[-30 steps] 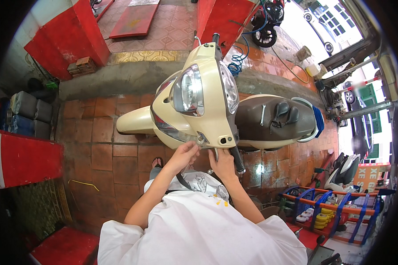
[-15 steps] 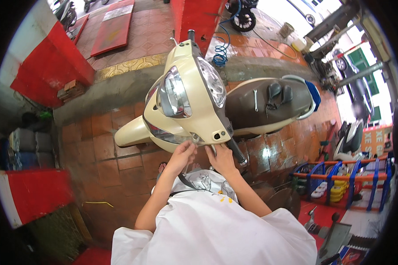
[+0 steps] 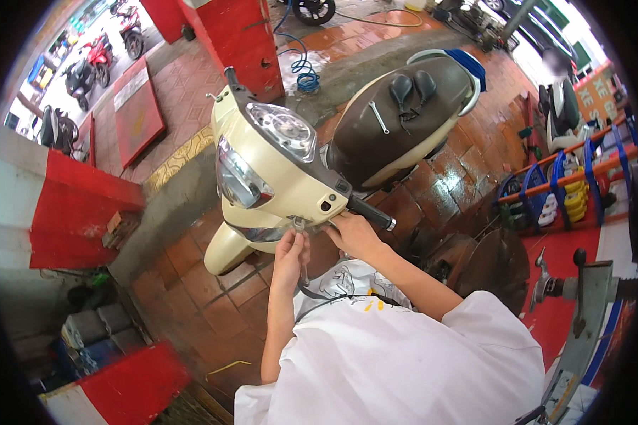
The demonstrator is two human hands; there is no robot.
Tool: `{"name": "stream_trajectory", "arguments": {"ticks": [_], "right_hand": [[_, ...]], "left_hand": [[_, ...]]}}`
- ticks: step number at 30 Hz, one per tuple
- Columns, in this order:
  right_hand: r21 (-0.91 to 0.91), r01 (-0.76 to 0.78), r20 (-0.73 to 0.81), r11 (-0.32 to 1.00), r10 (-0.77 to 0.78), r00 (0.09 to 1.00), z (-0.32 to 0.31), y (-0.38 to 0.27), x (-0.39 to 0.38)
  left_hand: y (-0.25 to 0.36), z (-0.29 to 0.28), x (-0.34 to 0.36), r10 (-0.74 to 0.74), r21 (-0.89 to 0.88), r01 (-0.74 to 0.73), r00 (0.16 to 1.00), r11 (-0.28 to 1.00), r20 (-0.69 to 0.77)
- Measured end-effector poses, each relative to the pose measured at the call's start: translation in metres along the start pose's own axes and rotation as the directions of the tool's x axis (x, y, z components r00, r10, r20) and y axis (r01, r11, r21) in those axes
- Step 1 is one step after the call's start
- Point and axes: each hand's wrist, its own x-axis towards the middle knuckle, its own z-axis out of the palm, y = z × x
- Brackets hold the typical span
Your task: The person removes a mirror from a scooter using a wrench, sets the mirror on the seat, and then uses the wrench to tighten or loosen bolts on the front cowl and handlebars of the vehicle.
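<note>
The scooter's cream body panels look like smooth, glossy plastic, and the headlight lenses are clear and shiny. The brown seat has a matt, leather-like cover. The wrench is bright metal; the handlebar grip looks like dull black rubber. The shirt is soft matt cloth, the concrete ledge rough, and the floor tiles gleam wetly.
</note>
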Motion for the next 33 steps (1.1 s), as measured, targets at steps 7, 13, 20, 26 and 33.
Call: {"name": "stream_trajectory", "arguments": {"ticks": [7, 13, 20, 26, 33], "right_hand": [[-0.058, 0.009, -0.007, 0.998, -0.009, 1.0, 0.002, 0.003, -0.005], [-0.087, 0.078, -0.052, 0.993, -0.083, 0.995, 0.01, 0.011, -0.004], [0.048, 0.115, -0.084, 0.992, -0.111, 0.99, 0.016, 0.018, -0.002], [-0.108, 0.154, -0.043, 0.982, -0.159, 0.986, 0.02, 0.023, -0.002], [-0.202, 0.16, 0.042, 0.966, -0.155, 0.987, 0.008, 0.017, -0.006]], "left_hand": [[-0.001, -0.002, -0.005, 0.039, 0.019, -0.039, 0.999, 0.999, -0.015], [0.0, -0.007, -0.006, 0.005, 0.027, -0.004, 1.0, 1.0, -0.018], [-0.002, -0.009, -0.008, 0.028, 0.018, -0.028, 0.999, 0.999, -0.033], [-0.003, -0.006, -0.006, 0.017, 0.027, -0.016, 0.999, 1.0, -0.047], [-0.007, -0.003, -0.001, 0.022, -0.005, -0.022, 1.0, 1.0, -0.02]]}}
